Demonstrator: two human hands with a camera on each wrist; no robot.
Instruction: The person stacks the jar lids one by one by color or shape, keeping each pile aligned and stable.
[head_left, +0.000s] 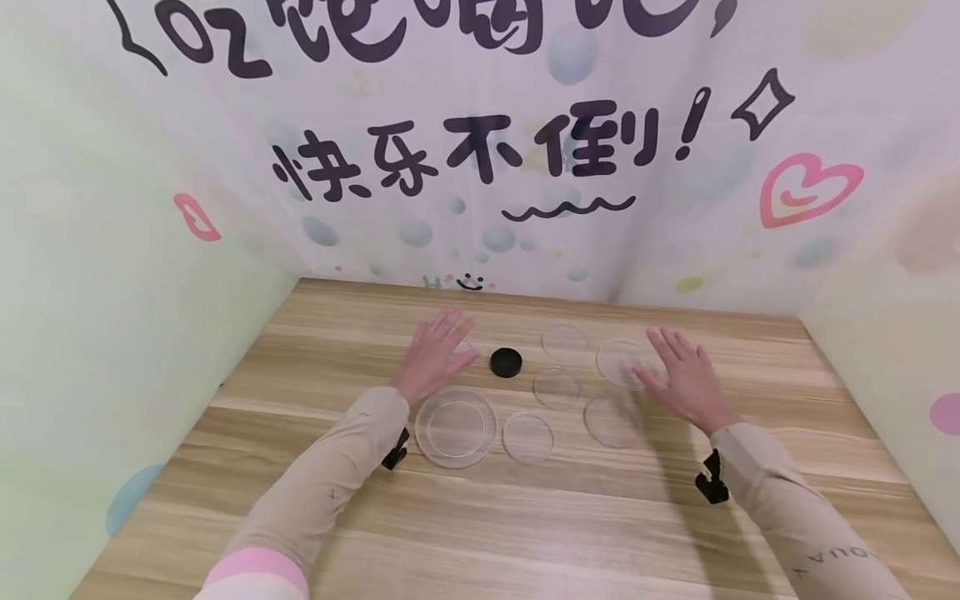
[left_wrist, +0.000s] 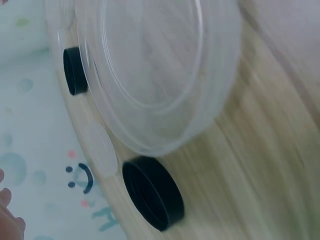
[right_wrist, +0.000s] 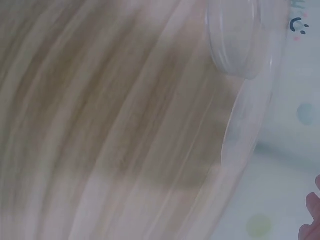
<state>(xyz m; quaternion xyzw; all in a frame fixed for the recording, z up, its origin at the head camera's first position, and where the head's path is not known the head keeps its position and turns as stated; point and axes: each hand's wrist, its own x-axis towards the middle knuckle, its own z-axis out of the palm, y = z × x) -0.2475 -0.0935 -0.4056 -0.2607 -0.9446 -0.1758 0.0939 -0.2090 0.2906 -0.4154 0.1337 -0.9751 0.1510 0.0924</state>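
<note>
Presently, left hand [head_left: 437, 357] over the far left of the counter [head_left: 525, 533], just beyond a large clear lid [head_left: 456, 427]. Right hand [head_left: 686, 379] on the right, thumb at the edge of a clear disc [head_left: 619, 364]; contact unclear. Fingers of both extended, loose, grasping nothing. Smaller clear discs [head_left: 528, 437] lie between, near and far. Black cap [head_left: 506, 362] just right of left hand; left wrist view shows a second black cap [left_wrist: 152, 192].
</note>
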